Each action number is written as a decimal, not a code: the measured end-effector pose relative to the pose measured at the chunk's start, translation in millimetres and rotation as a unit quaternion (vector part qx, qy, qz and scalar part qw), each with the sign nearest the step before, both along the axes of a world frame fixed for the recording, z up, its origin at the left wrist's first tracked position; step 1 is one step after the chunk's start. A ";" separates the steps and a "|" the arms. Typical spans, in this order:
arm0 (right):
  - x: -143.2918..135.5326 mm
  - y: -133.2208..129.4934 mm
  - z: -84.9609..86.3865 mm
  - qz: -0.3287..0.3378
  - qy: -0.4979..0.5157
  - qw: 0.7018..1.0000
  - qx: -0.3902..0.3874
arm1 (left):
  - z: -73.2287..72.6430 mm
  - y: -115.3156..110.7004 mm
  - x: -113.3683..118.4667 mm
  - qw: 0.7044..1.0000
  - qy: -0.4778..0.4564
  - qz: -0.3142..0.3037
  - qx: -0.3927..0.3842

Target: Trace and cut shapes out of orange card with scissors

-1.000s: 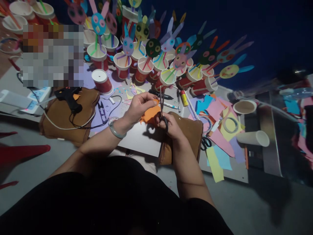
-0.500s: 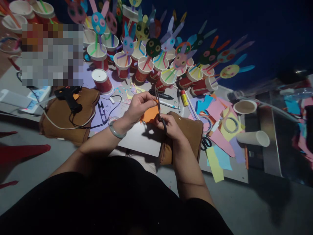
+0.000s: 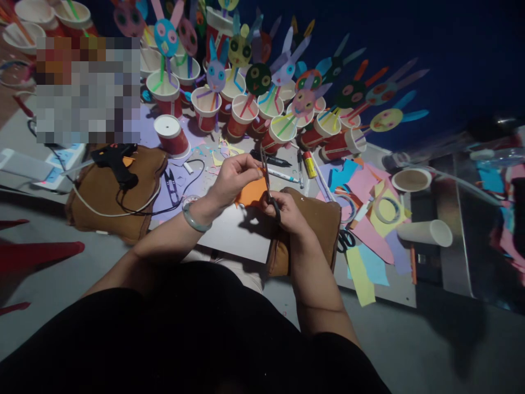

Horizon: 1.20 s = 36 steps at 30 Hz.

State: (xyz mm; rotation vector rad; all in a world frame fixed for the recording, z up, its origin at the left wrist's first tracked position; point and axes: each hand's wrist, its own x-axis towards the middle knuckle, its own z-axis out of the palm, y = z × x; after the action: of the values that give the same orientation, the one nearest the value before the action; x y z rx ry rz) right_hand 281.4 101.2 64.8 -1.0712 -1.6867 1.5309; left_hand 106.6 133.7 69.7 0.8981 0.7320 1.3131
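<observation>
Above the tabletop (image 3: 394,291), paper (image 3: 252,193) pinched by the left hand (image 3: 233,178) is best fed into perhaps-parted scissors (image 3: 269,192) gripped by the right hand (image 3: 289,212).

There are two hands (image 3: 233,180), two pairs of scissors (image 3: 274,210), one orange paper piece (image 3: 252,193) at centre, two cushions (image 3: 318,224), one glue gun (image 3: 119,168) and over a dozen paper cups (image 3: 241,128).

Beyond the scissors (image 3: 268,189), forward reach is being blocked by crowded red paper cups (image 3: 238,128) and leftward passage by a glue gun (image 3: 118,166), while room is being left above the white surface (image 3: 229,236) between two brown cushions (image 3: 318,219).
</observation>
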 end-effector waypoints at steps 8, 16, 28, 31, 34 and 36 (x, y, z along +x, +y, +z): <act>-0.5 -0.6 -0.1 -0.001 0.005 1.000 -0.015 | 2.1 -0.1 -0.7 1.000 0.007 0.000 0.008; 1.2 -0.3 -2.8 -0.005 0.007 1.000 -0.019 | 5.2 -0.9 -1.7 1.000 0.009 0.006 0.009; 0.8 -0.3 -0.4 -0.008 0.009 0.999 -0.040 | 3.8 0.3 -1.4 1.000 0.004 0.009 0.027; 0.9 -1.0 -7.7 -0.044 0.040 0.998 -0.029 | 2.3 -0.1 -0.2 1.000 0.006 -0.001 0.001; 0.5 -1.1 -16.0 -0.103 0.089 0.991 -0.005 | 0.2 -0.8 2.5 1.000 0.006 -0.010 -0.025; 0.2 -0.7 -19.3 -0.155 0.098 0.983 0.010 | -1.4 -1.7 4.7 0.999 0.008 -0.025 -0.037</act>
State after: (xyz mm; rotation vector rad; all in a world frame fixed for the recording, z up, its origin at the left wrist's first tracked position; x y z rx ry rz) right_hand 281.6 100.5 45.5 -1.0770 -1.3282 1.3661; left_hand 111.3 132.0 68.3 0.8624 0.7626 1.2285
